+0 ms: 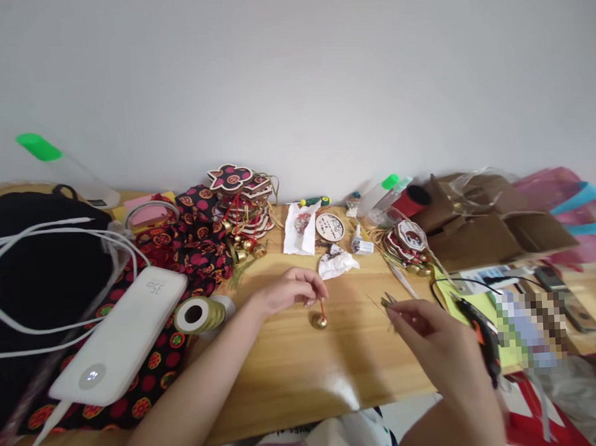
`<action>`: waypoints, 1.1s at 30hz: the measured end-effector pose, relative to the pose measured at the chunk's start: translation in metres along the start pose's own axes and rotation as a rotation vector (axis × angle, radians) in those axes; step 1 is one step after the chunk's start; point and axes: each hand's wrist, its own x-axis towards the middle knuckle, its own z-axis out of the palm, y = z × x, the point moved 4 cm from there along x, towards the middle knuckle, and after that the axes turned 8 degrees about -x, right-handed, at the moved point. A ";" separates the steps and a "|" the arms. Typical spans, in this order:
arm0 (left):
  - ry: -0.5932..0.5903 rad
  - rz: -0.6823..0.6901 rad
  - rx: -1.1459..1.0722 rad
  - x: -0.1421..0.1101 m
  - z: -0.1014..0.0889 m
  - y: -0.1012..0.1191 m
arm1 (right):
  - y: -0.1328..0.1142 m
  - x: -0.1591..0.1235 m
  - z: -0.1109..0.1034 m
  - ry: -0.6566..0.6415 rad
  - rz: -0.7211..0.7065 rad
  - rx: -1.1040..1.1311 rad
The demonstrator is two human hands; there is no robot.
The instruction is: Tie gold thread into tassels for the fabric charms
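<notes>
One left hand [292, 291], fingers pinching one red string [322, 307], one gold bell [322, 323] on it, one right hand [430, 326], fingers closed on one metal tool [388, 300], two white papers [336, 265]

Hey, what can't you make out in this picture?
All in the head view:
Metal-tipped thing: mostly covered by the right hand.
Red cord: its upper end is hidden by the left hand.
White bottle: label too small to read.
Pixelated patch: masks whatever is there.
White cable: cut off by the bottom edge.
</notes>
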 end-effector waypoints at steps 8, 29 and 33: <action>0.004 0.046 -0.102 0.001 0.000 0.002 | -0.024 0.045 0.009 -0.005 -0.063 -0.232; 0.035 0.036 -0.122 0.012 0.004 -0.001 | -0.120 0.167 0.088 -0.425 -0.414 -0.609; 0.035 0.037 -0.125 0.012 0.005 0.001 | -0.127 0.162 0.095 -0.458 -0.514 -0.551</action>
